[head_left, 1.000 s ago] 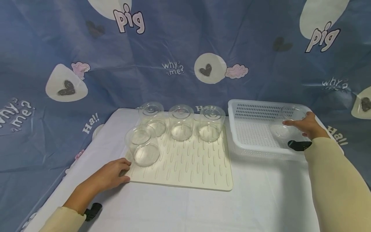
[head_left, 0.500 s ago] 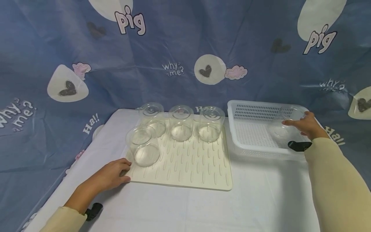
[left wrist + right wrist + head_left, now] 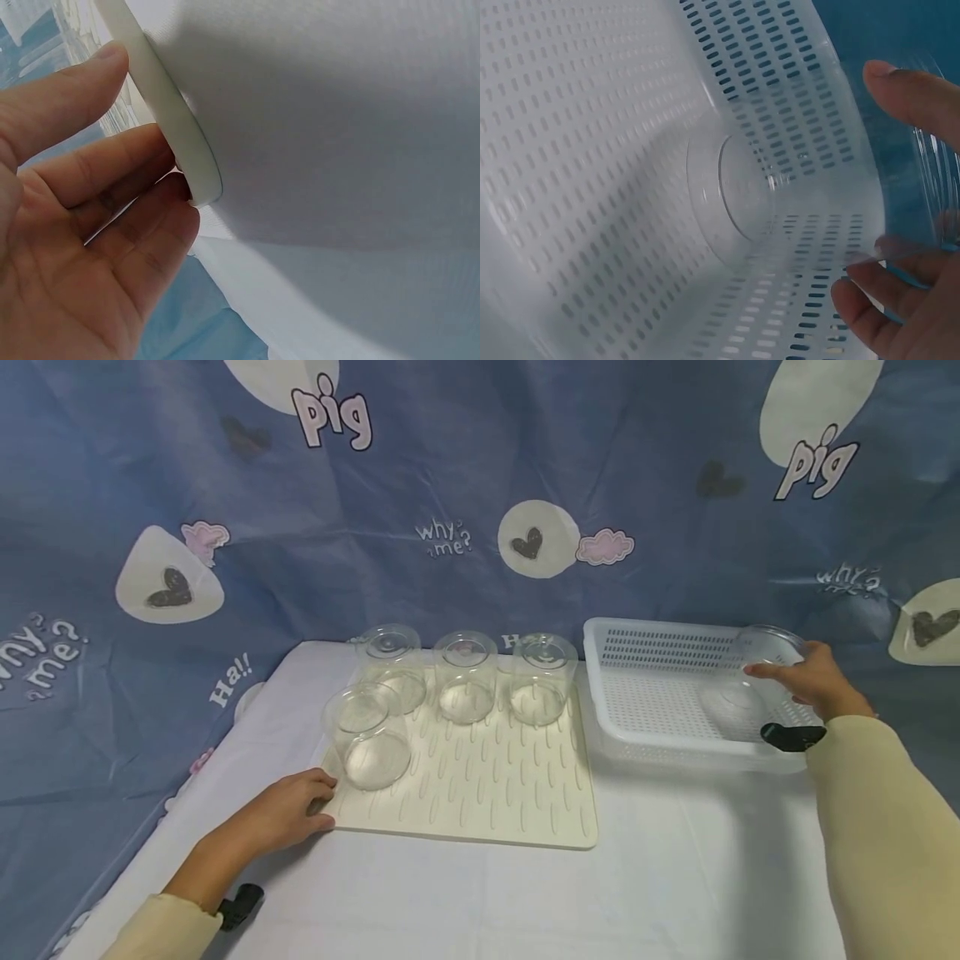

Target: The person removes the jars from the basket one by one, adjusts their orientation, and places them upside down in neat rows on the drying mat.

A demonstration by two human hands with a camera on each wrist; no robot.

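My right hand (image 3: 817, 681) grips a clear plastic cup (image 3: 802, 187), thumb on one side and fingers on the other. In the head view the cup stands tilted over the right end of the white basket (image 3: 600, 693), its base lower and to the left. My left hand (image 3: 288, 810) holds the front left corner of a cream drying mat (image 3: 480, 802). In the left wrist view its thumb and fingertips touch the mat's edge. On the mat are a front left clear cup (image 3: 375, 760) and a row of three behind it, including the right one (image 3: 540, 685).
A white cloth (image 3: 480, 902) covers the table under the mat and basket. Right behind them hangs a blue printed curtain (image 3: 390, 577). Slotted walls (image 3: 772, 45) surround the basket's inside.
Over the last half second my right hand and its cup have shifted a little to the right and up. My left hand stays at the mat's corner.
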